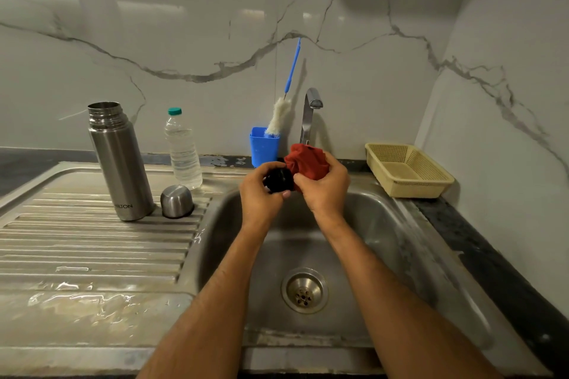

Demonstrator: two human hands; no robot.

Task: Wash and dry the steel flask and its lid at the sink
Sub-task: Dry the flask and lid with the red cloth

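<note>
Steel is the material of the sink basin (385, 224), and we take it as our landmark. Above its far edge our left hand (261, 194) holds the round black inner lid (278, 180), with the grip curled around it. Our right hand (323, 188) holds the crumpled red cloth (308, 161), the grip clamped on it, and the cloth touches the lid.

Left of the basin, on the ribbed steel draining surface (92, 243), stands the tall steel flask (120, 163), upright and with its mouth open. Just beside it, toward the basin, the small domed steel cup (177, 200) sits upside down. Behind the cup stands a clear plastic water bottle with a green cap (183, 151).

Behind the basin we see the curved steel tap (309, 115) and a blue plastic holder (264, 146) with a white bottle brush on a blue handle (281, 111). Right of the basin lies a cream plastic basket (409, 169).
</note>
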